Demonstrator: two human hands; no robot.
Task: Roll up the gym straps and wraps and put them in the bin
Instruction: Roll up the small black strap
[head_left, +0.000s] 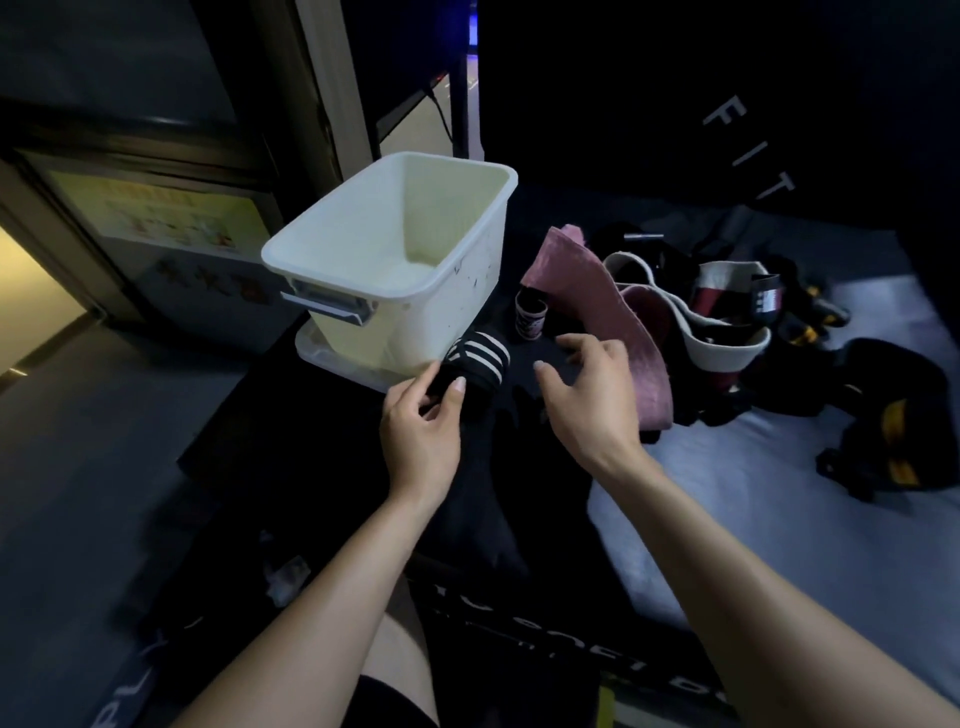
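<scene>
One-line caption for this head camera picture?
Left hand grips a striped black wrap beside an empty white bin.

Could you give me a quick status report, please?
Left hand pinching striped wrap; right hand open beside it. Bin looks empty. Nothing blocking.

Both bare forearms are extended forward from the lower edge of the view. The left hand is curled, with thumb and forefinger pinched together on something dark. The right hand is held just beside it, palm down, fingers spread and loosely bent.
</scene>
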